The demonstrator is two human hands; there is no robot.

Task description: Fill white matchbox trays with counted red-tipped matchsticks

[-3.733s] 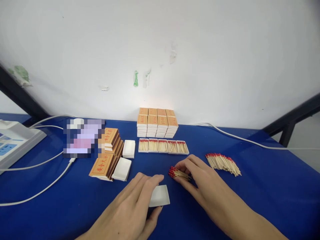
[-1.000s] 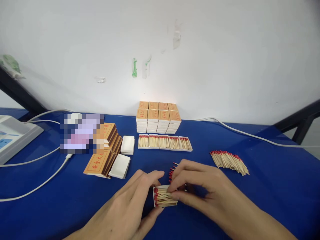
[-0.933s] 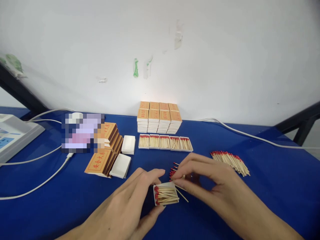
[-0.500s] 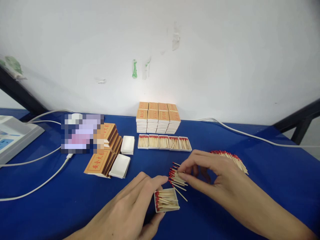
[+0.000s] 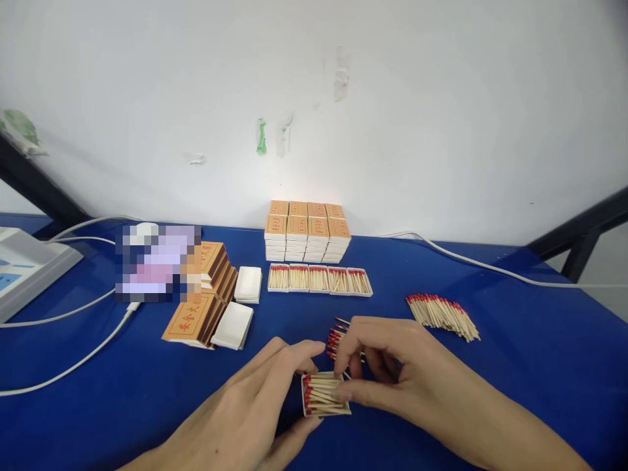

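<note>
My left hand (image 5: 245,405) steadies a small white matchbox tray (image 5: 303,404), its thumb along the near side and its fingers at the far side. Red-headed matches (image 5: 321,394) lie in the tray with their heads to the left. Over the tray's right end, my right hand (image 5: 387,366) is closed in a pinch on matches, whose ends are mostly hidden by thumb and forefinger. Just beyond the tray, a small group of loose matches (image 5: 335,338) lies on the blue table, partly covered by my right hand.
Farther right is a bigger heap of matches (image 5: 444,315). Filled trays (image 5: 318,280) stand in a row before stacked matchboxes (image 5: 308,229). To the left are empty-looking white trays (image 5: 234,325), orange matchbox sleeves (image 5: 189,319), a blurred-out device (image 5: 159,261) and white cables (image 5: 93,350).
My right hand has come down and left from the loose matches to the right end of the tray. The left hand still holds the tray. The view has shifted slightly.
</note>
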